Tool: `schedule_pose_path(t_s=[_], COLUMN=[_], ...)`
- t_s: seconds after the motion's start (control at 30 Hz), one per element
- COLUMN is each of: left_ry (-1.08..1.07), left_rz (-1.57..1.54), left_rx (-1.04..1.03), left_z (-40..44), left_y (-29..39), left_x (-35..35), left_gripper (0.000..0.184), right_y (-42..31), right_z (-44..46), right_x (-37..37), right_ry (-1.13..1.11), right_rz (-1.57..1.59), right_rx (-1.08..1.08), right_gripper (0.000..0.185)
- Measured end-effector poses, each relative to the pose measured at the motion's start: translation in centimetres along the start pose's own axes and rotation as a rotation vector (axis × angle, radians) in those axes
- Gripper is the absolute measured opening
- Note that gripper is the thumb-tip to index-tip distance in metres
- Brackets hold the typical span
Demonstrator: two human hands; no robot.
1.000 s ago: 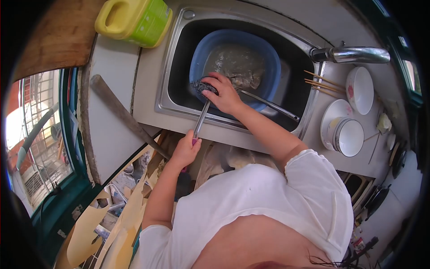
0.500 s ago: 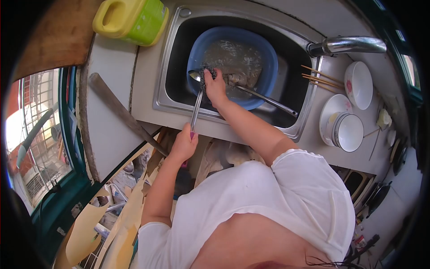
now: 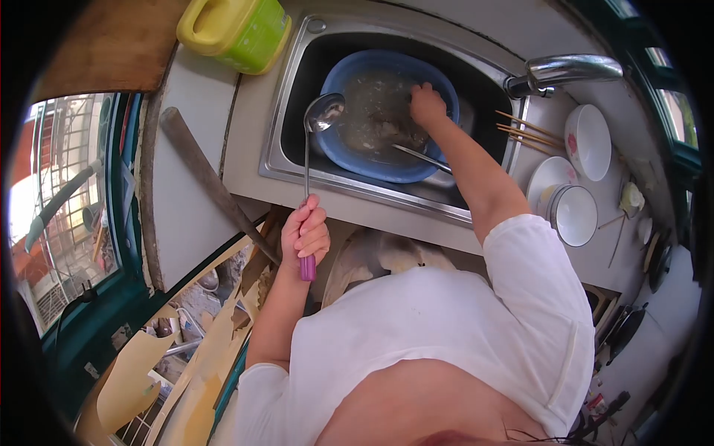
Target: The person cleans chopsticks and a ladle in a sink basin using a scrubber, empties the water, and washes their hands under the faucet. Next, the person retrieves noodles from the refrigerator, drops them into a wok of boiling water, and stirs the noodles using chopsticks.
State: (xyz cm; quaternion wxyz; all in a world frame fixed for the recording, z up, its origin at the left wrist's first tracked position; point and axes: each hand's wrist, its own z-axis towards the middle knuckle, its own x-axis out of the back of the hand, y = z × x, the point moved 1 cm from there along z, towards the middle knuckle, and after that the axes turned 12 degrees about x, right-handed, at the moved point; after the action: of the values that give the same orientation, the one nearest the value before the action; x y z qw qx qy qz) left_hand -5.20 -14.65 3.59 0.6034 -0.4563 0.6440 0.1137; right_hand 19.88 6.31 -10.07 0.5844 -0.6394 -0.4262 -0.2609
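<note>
Hanging over left rim of blue plastic basin (image 3: 387,173): bowl of steel ladle (image 3: 326,113), shaft running back toward person. Left hand (image 3: 305,230) has fingers wrapped firmly around ladle's handle, purple end jutting below fist. Right hand (image 3: 428,106) at far right part of basin, fingers curled; cannot tell whether it grips anything. Cloudy water (image 3: 364,111) in basin; metal handle (image 3: 422,157) slants out near right forearm. Basin sits inside steel sink (image 3: 482,119). Chopsticks (image 3: 529,135) poke over sink's right edge, near flower-patterned bowl (image 3: 591,143). Yellow-green jug (image 3: 253,37) beyond sink's left corner.
</note>
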Motion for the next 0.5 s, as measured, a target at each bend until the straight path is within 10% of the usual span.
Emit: schedule_pose_path(t_s=[0.17, 0.43, 0.5], left_ry=[-0.172, -0.171, -0.19], left_rz=[-0.181, -0.235, -0.268], left_rx=[0.001, 0.002, 0.016], left_z=[1.9, 3.4, 4.1], left_y=[-0.6, -0.8, -0.9], left_x=[-0.7, -0.5, -0.7], left_gripper=[0.008, 0.011, 0.011], right_y=[0.1, -7.8, -9.0], right_z=[-1.6, 5.2, 6.4], right_x=[-0.4, 10.8, 12.4], right_ry=[-0.145, 0.724, 0.416], right_rz=[-0.069, -0.426, -0.533], right_rx=[0.116, 0.789, 0.641], right_gripper=[0.024, 0.029, 0.054])
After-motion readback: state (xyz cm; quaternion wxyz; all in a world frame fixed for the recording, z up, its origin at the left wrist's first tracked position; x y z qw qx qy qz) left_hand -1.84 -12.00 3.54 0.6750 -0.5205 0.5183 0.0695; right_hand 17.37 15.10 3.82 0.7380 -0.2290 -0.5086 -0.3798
